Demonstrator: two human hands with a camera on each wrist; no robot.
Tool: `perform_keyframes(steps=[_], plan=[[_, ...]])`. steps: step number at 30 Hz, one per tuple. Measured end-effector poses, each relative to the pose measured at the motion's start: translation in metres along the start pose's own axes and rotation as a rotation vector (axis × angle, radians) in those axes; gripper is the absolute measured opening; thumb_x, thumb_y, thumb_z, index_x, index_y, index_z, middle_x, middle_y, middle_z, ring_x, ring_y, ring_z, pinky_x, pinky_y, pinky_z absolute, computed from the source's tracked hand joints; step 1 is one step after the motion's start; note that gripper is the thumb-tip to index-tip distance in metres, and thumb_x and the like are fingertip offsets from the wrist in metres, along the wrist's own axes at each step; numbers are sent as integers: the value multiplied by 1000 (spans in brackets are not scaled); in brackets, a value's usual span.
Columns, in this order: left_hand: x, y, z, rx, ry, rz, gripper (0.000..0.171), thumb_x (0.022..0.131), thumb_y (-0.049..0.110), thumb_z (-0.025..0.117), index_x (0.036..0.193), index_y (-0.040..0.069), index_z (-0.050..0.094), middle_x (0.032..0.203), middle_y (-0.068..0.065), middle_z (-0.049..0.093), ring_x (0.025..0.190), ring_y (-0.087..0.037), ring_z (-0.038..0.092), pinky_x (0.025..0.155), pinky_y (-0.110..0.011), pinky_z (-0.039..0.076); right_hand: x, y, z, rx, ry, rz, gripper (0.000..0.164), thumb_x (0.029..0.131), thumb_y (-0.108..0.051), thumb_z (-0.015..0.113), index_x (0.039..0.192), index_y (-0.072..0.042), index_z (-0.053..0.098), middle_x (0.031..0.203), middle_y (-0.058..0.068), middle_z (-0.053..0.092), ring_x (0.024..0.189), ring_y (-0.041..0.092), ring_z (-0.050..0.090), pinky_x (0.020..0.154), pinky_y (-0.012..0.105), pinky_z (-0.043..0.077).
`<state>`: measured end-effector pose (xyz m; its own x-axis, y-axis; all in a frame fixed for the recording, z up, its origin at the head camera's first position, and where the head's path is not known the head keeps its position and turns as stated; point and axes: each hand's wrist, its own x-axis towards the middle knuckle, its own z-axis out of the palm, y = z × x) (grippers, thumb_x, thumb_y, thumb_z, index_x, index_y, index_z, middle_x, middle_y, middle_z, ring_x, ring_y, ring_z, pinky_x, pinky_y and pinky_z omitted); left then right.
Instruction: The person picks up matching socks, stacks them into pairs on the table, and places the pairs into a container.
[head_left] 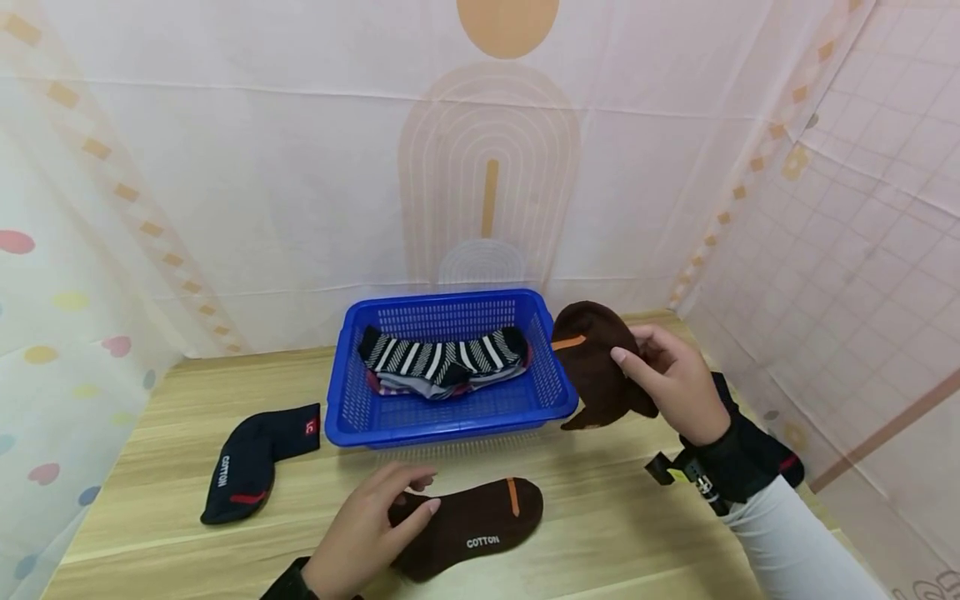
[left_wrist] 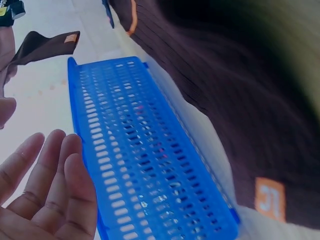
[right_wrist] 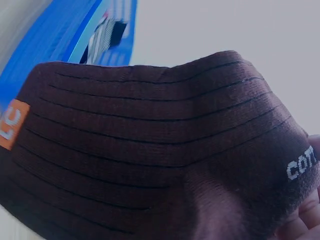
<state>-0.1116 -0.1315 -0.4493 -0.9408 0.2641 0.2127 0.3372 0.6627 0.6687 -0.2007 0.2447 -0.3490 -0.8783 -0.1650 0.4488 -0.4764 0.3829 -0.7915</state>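
My right hand (head_left: 678, 387) pinches a brown sock (head_left: 592, 367) between thumb and fingers, raised just right of the blue basket (head_left: 442, 429). In the right wrist view this brown sock (right_wrist: 150, 120) shows dark ribbing, an orange cuff label and white lettering. A second brown sock (head_left: 487, 525), with an orange stripe and the word COTTON, lies on the table in front of the basket. My left hand (head_left: 367, 529) hovers over its left end, hiding part of it. In the left wrist view the fingers of the left hand (left_wrist: 50, 185) are loosely bent and hold nothing.
Inside the basket lie a black-and-white striped sock (head_left: 442, 357) and grey and reddish socks beneath it. A folded navy sock (head_left: 251, 458) is on the table (head_left: 165, 558) at left. Dark socks (head_left: 772, 442) lie partly behind my right wrist. Patterned cloth walls (head_left: 300, 183) surround the table.
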Motion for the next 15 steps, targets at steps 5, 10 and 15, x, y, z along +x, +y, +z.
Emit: perform_keyframes(steps=[5,10,15], plan=[[5,6,6,-22,-16,53,40,94,39,71,131,25,64,116,12,65,106,-8,63,83,-27,57,-9,-16,18,102,-5,-57,17,96,1,63,112,-2,67,91,-4,66,79,12,64,68,23,53],[8,15,13,-32,-58,57,48,94,45,70,138,27,59,127,10,63,114,-12,61,87,-30,57,-17,-27,40,216,-15,-107,17,94,7,63,110,1,66,92,-2,67,82,12,66,69,25,55],[9,22,19,-51,-105,30,51,94,50,67,140,29,57,132,10,60,120,-12,59,90,-33,57,-26,-33,65,326,-35,-111,16,95,7,61,110,4,64,95,-3,69,87,12,68,71,29,59]])
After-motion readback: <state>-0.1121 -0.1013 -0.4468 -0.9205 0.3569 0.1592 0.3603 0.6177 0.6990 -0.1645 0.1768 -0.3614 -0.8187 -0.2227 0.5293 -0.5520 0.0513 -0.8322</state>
